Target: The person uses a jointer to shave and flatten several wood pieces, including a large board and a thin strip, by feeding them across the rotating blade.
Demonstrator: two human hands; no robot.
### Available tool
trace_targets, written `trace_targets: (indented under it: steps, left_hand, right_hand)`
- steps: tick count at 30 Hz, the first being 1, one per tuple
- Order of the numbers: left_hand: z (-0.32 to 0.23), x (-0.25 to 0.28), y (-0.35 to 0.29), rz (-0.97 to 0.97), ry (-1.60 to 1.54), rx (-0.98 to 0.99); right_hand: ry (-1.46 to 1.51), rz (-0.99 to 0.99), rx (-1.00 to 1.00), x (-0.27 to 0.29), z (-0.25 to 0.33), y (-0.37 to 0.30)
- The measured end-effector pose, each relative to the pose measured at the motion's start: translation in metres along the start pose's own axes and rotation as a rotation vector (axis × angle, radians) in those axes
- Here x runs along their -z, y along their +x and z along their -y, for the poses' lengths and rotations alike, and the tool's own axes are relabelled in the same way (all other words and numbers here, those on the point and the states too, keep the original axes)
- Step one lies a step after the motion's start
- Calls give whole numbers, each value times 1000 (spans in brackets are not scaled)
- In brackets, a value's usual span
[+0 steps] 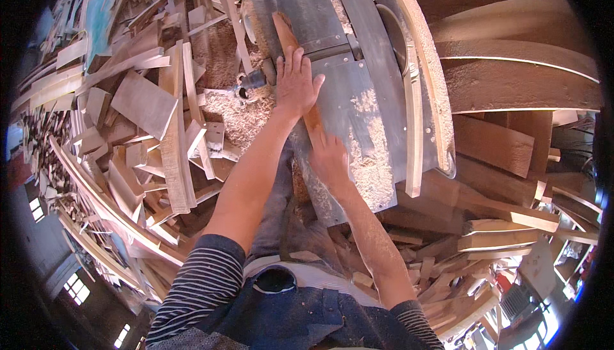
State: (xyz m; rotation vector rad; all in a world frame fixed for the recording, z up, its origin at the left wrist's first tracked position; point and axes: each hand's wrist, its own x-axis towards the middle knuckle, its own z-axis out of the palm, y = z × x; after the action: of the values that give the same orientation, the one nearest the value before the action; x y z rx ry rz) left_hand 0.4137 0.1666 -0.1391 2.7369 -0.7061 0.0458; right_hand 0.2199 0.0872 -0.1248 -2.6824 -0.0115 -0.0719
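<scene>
A long, narrow reddish-brown wood strip (284,32) lies lengthwise along the left side of a grey metal jointer table (339,85). My left hand (296,85) rests flat on top of the strip, fingers stretched forward and thumb out to the right. Closer to me, my right hand (330,162) is closed around the strip's near end. The palm hides part of the wood and the right fingers cover its end. Pale shavings (372,171) are scattered over the near half of the table. A seam crosses the table just beyond my left hand.
A wooden fence-like bar (412,139) runs along the machine's right side. To the left, offcuts (144,104) are heaped beside a mound of shavings (243,120). A dark knob (251,81) sticks out at the machine's left edge. Large curved boards (518,85) are stacked at the right.
</scene>
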Motion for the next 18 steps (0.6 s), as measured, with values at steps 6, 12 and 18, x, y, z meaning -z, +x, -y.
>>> trace_targets:
  steps: [6,12,18]
  left_hand:
    - [27,0,45,-100,33,-74]
    - [51,-3,91,-25,59,-34]
    - [65,-7,142,135,270,-27]
  right_hand:
    - [9,7,-43,-1,4,52]
    - [15,-1,-38,-6,2,101]
    - [116,-18,-241,29,3,137]
